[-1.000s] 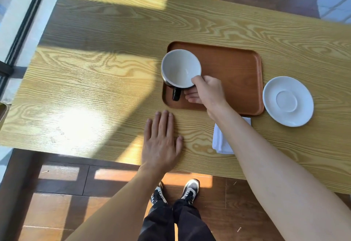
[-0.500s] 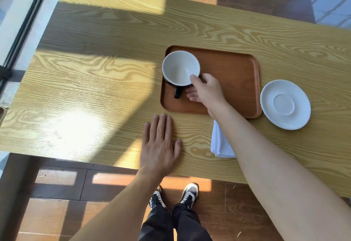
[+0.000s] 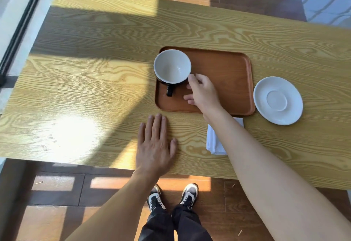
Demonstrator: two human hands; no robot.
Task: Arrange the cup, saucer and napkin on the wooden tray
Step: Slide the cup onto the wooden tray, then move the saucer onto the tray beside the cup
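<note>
A wooden tray [image 3: 224, 73] lies on the table. At its left end is the cup [image 3: 171, 66], white inside and black outside, with its handle pointing toward me. My right hand [image 3: 203, 92] holds the cup at its right side: the thumb is on the rim and the fingers are by its dark wall. The white saucer [image 3: 278, 100] rests on the table just right of the tray. A folded white napkin [image 3: 213, 142] lies on the table in front of the tray, partly hidden under my right forearm. My left hand [image 3: 154, 142] rests flat on the table, fingers apart.
The light wooden table [image 3: 95, 89] has bands of sun and shadow across its left half. Its near edge runs just behind my left wrist. Below it are a dark wood floor and my shoes [image 3: 171, 197].
The cup has come down a little at the tray's left end, with my right hand still on it. My left hand has stayed flat on the table.
</note>
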